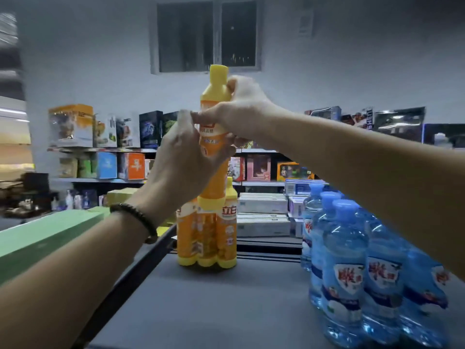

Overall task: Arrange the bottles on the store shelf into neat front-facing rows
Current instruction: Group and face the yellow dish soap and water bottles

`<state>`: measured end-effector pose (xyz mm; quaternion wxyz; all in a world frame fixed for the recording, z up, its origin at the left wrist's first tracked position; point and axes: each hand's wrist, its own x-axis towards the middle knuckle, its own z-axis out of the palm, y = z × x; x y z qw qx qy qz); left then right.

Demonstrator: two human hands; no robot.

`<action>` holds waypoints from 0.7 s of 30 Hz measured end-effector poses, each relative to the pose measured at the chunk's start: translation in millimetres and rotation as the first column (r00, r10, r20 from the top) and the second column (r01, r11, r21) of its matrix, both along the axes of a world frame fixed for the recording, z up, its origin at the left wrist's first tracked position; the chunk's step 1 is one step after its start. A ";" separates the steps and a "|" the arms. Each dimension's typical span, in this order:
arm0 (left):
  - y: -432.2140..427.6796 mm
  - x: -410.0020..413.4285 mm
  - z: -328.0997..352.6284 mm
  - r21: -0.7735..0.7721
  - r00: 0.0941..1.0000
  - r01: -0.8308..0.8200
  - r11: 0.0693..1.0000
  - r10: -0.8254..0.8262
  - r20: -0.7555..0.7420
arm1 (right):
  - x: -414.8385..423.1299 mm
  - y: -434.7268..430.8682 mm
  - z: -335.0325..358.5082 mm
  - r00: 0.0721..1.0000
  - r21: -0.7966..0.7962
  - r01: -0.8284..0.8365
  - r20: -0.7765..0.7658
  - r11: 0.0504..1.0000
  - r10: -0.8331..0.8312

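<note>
An orange bottle with a yellow cap (217, 96) is held upright in the air above three like orange bottles (206, 235) that stand together at the far edge of the dark shelf top (214, 303). My left hand (181, 157) grips its middle from the left. My right hand (241, 112) grips its upper part from the right, fingers curled round the label. Its yellow base hangs just above the standing bottles' caps. Several blue water bottles (352, 273) stand in rows on the right of the shelf.
A green box (45, 238) lies along the left side. Stacked flat white and grey boxes (261, 215) sit beyond the shelf's back edge. Farther shelves hold boxed goods (105, 144). A dark window (206, 36) is on the back wall.
</note>
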<state>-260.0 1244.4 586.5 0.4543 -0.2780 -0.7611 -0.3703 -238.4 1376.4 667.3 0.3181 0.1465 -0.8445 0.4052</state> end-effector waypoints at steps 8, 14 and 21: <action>-69.2 -37.3 -79.4 0.100 0.939 0.154 0.983 -0.177 0.296 | -37.1 -41.3 -51.6 0.946 0.078 -0.156 0.300 0.985 0.126; -86.8 -58.6 -142.0 0.120 0.846 0.204 0.972 -0.237 0.477 | -64.8 -60.5 -110.3 0.921 0.231 -0.116 0.389 0.966 0.018; -92.8 -70.8 -157.2 0.099 0.793 0.215 0.972 -0.233 0.563 | -78.3 -69.7 -133.7 0.915 0.294 -0.071 0.399 0.953 -0.054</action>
